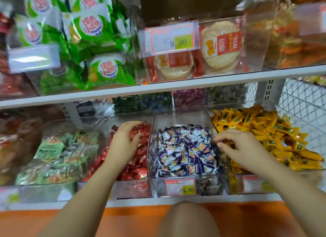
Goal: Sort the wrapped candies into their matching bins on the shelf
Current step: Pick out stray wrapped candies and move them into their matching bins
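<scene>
a small dark reddish wrapped candy (pixel 225 142) is sitting pinched in the fingertips of the right hand (pixel 247 148), hovering over the clear plastic bin of blue-and-white candies (pixel 208 185), beside the bin of yellow candies (pixel 236 183). the left hand (pixel 123 143) is curling around red foil-wrapped candies (pixel 139 130) in the neighbouring bin. the pinch is looking slight, so the piece could be slipping into the wrong pile.

Left hand (pixel 126 141) grips shiny red-wrapped candies (pixel 139 166) in clear plastic bin (pixel 134 189); right hand (pixel 245 148) pinches small dark-wrapped candy (pixel 223 141) above purple-and-white wrapped candies (pixel 183 152)
</scene>
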The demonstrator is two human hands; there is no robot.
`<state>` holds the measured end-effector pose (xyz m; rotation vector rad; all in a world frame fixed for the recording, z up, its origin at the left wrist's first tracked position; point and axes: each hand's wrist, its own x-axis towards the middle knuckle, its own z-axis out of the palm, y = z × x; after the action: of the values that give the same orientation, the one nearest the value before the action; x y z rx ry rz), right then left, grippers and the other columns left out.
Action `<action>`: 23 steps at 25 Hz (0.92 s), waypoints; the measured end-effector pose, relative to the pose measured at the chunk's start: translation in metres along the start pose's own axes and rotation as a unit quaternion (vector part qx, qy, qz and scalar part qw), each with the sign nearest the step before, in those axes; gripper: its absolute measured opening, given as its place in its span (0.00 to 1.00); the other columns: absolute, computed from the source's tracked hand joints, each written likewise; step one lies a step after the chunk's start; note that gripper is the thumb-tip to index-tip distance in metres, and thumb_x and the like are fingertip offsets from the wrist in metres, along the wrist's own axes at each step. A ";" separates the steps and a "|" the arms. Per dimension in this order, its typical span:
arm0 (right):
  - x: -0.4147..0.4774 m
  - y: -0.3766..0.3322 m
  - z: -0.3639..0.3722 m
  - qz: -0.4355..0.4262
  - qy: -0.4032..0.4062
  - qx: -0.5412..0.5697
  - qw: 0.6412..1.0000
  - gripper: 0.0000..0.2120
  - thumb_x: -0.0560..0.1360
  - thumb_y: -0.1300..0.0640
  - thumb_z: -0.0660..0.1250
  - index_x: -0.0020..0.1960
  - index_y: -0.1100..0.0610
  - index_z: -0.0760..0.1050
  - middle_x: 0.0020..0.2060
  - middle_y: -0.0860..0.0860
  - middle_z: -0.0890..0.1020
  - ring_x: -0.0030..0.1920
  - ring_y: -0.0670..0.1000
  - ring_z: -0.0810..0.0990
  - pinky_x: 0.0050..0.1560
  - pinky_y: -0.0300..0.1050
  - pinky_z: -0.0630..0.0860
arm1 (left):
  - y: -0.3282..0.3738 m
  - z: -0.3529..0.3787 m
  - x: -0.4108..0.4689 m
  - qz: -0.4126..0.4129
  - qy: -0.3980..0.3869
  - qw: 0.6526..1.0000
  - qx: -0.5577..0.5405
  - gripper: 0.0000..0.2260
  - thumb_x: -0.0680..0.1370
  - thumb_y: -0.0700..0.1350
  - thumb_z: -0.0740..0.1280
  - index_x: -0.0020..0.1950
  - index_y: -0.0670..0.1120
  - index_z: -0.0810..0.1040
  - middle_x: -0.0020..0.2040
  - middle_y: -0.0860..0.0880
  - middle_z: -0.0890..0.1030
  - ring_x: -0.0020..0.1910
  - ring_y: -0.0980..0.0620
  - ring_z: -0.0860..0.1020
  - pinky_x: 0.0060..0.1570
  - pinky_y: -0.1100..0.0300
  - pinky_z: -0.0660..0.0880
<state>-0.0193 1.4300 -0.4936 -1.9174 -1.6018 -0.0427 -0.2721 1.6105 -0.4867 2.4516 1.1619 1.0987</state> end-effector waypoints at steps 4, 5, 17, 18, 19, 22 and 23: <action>-0.009 0.009 -0.020 0.003 0.027 0.013 1.000 0.08 0.75 0.59 0.66 0.52 0.51 0.80 0.47 0.42 0.78 0.49 0.41 0.74 0.48 0.26 0.65 | 0.064 0.025 0.013 0.080 -0.032 0.995 -0.057 0.11 0.77 0.39 0.65 0.57 0.48 0.79 0.53 0.54 0.78 0.52 0.59 0.75 0.55 0.69 0.69; -0.013 0.016 -0.026 0.009 0.042 0.012 0.999 0.08 0.75 0.58 0.66 0.52 0.50 0.80 0.46 0.42 0.78 0.49 0.42 0.74 0.47 0.25 0.65 | 0.082 0.035 0.015 0.100 -0.049 0.991 -0.070 0.10 0.77 0.40 0.64 0.57 0.49 0.79 0.53 0.56 0.77 0.51 0.61 0.74 0.52 0.74 0.68; -0.059 0.134 -0.096 0.208 0.255 0.019 0.944 0.06 0.74 0.60 0.67 0.47 0.51 0.81 0.44 0.45 0.79 0.48 0.44 0.74 0.49 0.38 0.69 | 0.248 0.170 0.025 0.282 -0.266 0.916 -0.102 0.09 0.78 0.43 0.64 0.56 0.51 0.80 0.53 0.54 0.80 0.50 0.58 0.76 0.51 0.63 0.71; -0.062 0.143 -0.099 0.216 0.253 0.010 0.943 0.06 0.74 0.60 0.67 0.47 0.52 0.81 0.45 0.45 0.79 0.49 0.44 0.73 0.51 0.39 0.68 | 0.255 0.179 0.027 0.284 -0.283 0.911 -0.101 0.09 0.78 0.43 0.64 0.55 0.52 0.80 0.52 0.55 0.80 0.48 0.58 0.76 0.48 0.64 0.71; -0.065 0.152 -0.101 0.222 0.246 0.007 0.943 0.06 0.74 0.60 0.67 0.48 0.53 0.81 0.46 0.46 0.79 0.49 0.44 0.73 0.51 0.39 0.67 | 0.262 0.188 0.030 0.288 -0.299 0.905 -0.093 0.09 0.78 0.43 0.64 0.55 0.52 0.80 0.51 0.56 0.80 0.47 0.59 0.76 0.46 0.66 0.70; -0.070 0.171 -0.101 0.215 0.210 0.017 0.953 0.07 0.73 0.60 0.68 0.49 0.53 0.81 0.49 0.47 0.79 0.51 0.45 0.75 0.53 0.39 0.68 | 0.280 0.213 0.040 0.310 -0.365 0.878 -0.017 0.09 0.78 0.43 0.64 0.56 0.51 0.80 0.48 0.57 0.79 0.43 0.61 0.75 0.40 0.70 0.68; -0.071 0.175 -0.100 0.206 0.199 0.022 0.958 0.07 0.73 0.60 0.68 0.50 0.52 0.81 0.49 0.46 0.79 0.52 0.44 0.75 0.54 0.40 0.69 | 0.283 0.221 0.043 0.322 -0.385 0.864 0.019 0.10 0.78 0.43 0.64 0.56 0.51 0.80 0.50 0.55 0.80 0.46 0.59 0.76 0.43 0.68 0.70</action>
<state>0.1552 1.3093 -0.5194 -2.0157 -0.9173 -0.2027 0.0650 1.4795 -0.4843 2.9207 0.1139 0.0840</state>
